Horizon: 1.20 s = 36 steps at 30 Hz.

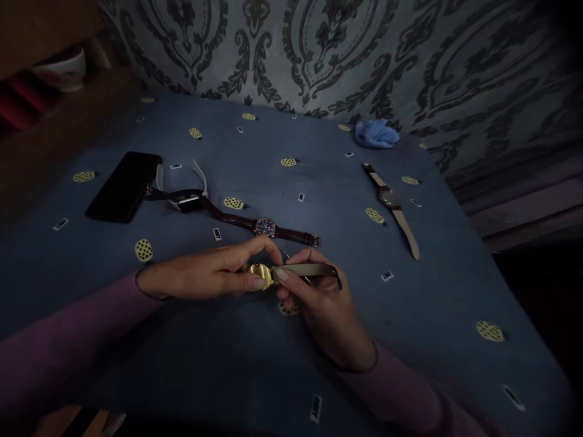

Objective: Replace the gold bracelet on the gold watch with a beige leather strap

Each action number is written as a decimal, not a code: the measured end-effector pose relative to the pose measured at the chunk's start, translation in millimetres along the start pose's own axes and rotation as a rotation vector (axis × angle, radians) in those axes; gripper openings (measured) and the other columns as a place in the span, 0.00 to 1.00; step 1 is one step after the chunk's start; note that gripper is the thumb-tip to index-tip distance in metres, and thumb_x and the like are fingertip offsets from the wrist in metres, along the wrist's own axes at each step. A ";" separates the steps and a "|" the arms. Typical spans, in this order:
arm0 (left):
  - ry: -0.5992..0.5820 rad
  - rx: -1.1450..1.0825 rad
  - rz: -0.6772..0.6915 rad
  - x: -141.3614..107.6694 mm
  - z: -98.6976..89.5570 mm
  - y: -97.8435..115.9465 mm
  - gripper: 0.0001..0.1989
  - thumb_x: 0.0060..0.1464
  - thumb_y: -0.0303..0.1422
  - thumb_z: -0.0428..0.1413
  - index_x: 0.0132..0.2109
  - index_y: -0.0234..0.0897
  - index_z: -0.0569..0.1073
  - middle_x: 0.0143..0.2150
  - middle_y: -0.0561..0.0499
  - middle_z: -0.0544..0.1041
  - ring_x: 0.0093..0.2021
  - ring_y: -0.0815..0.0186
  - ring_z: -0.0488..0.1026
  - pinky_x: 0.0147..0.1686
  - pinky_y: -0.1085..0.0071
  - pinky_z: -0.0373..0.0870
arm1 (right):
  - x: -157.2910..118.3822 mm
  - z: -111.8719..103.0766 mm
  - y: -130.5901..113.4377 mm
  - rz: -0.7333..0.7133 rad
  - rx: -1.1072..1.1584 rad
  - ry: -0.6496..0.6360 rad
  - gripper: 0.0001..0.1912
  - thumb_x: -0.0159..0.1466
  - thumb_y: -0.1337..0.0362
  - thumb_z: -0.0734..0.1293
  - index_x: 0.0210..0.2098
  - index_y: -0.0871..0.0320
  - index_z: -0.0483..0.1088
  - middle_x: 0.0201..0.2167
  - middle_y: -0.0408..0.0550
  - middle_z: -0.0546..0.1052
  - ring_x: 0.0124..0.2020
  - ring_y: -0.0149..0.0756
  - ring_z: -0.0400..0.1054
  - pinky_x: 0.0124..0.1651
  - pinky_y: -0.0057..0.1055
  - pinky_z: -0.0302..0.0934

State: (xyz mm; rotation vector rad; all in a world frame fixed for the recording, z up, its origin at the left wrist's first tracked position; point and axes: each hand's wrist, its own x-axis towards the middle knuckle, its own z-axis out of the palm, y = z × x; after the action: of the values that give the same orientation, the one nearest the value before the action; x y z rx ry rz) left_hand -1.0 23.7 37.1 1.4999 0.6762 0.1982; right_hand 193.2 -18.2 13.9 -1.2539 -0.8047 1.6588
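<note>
A gold watch case (261,276) is pinched between the thumb and finger of my left hand (218,270), its golden metal side facing up. My right hand (325,303) grips the dark strap (310,269) close to the case, thumb on top; the strap's free end curves past the fingers. Just beyond my hands lies a watch (265,227) with a dark face and brown strap. Part of a thin object shows behind the strap, too hidden to make out.
At the left on the blue patterned tablecloth (341,376) lie a black phone (125,187) and a smartwatch (189,203) with a light band. Another watch (388,197) lies at the right, below a crumpled blue cloth (376,133). A wooden shelf holds a bowl (66,70).
</note>
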 end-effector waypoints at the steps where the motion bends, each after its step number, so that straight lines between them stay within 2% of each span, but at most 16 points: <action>1: -0.012 -0.025 0.010 0.6 0.1 0.1 0.14 0.65 0.40 0.49 0.55 0.43 0.61 0.34 0.55 0.67 0.28 0.72 0.60 0.27 0.77 0.59 | -0.1 0.2 -0.5 0.009 0.004 0.005 0.19 0.48 0.60 0.79 0.30 0.56 0.67 0.17 0.36 0.74 0.16 0.24 0.66 0.17 0.19 0.60; 8: -0.079 -0.104 0.079 3.5 -0.7 -1.0 0.13 0.66 0.37 0.48 0.55 0.40 0.63 0.34 0.55 0.65 0.29 0.72 0.58 0.28 0.76 0.59 | 0.1 -0.5 -0.3 0.029 0.001 -0.005 0.21 0.47 0.60 0.79 0.32 0.57 0.66 0.18 0.36 0.74 0.15 0.22 0.65 0.17 0.19 0.61; 12: -0.086 -0.106 0.059 3.3 -1.9 -2.9 0.15 0.66 0.39 0.48 0.56 0.41 0.63 0.34 0.54 0.65 0.28 0.72 0.59 0.28 0.76 0.59 | 1.2 -1.8 1.9 0.018 -0.016 -0.039 0.19 0.48 0.60 0.79 0.30 0.58 0.68 0.15 0.36 0.73 0.15 0.22 0.63 0.17 0.18 0.60; 17: -0.098 -0.097 0.025 1.5 -2.8 -3.0 0.17 0.65 0.40 0.49 0.58 0.43 0.63 0.30 0.57 0.61 0.26 0.72 0.57 0.25 0.77 0.57 | 3.0 -4.9 2.5 0.039 -0.008 -0.088 0.19 0.47 0.60 0.80 0.30 0.57 0.67 0.19 0.38 0.76 0.14 0.20 0.60 0.16 0.16 0.56; 25: -0.094 -0.094 0.003 -1.7 -4.1 -1.9 0.15 0.65 0.41 0.49 0.56 0.44 0.64 0.35 0.54 0.67 0.25 0.73 0.56 0.24 0.76 0.56 | 2.6 -11.5 -5.4 0.045 -0.022 -0.244 0.12 0.54 0.64 0.77 0.31 0.58 0.70 0.19 0.38 0.75 0.21 0.24 0.69 0.24 0.21 0.65; 29: -0.087 -0.068 -0.029 -4.7 -5.8 -2.1 0.16 0.65 0.43 0.49 0.56 0.45 0.65 0.35 0.53 0.66 0.26 0.72 0.56 0.25 0.75 0.56 | 2.1 -13.0 -10.6 0.054 0.009 -0.294 0.10 0.56 0.65 0.75 0.33 0.59 0.71 0.23 0.41 0.78 0.24 0.27 0.72 0.27 0.23 0.68; 36: -0.078 -0.060 -0.032 -5.3 -5.7 -0.5 0.15 0.65 0.42 0.49 0.56 0.45 0.65 0.29 0.57 0.61 0.25 0.73 0.55 0.23 0.76 0.54 | 3.9 -14.2 -7.8 0.033 0.020 -0.332 0.08 0.58 0.66 0.74 0.34 0.59 0.71 0.22 0.41 0.78 0.22 0.26 0.73 0.27 0.22 0.69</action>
State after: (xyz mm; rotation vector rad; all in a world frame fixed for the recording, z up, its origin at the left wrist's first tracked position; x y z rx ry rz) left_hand -8.4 25.8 38.6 1.4306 0.6260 0.1333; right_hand 208.4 -11.6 15.3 -0.9948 -0.9659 1.9261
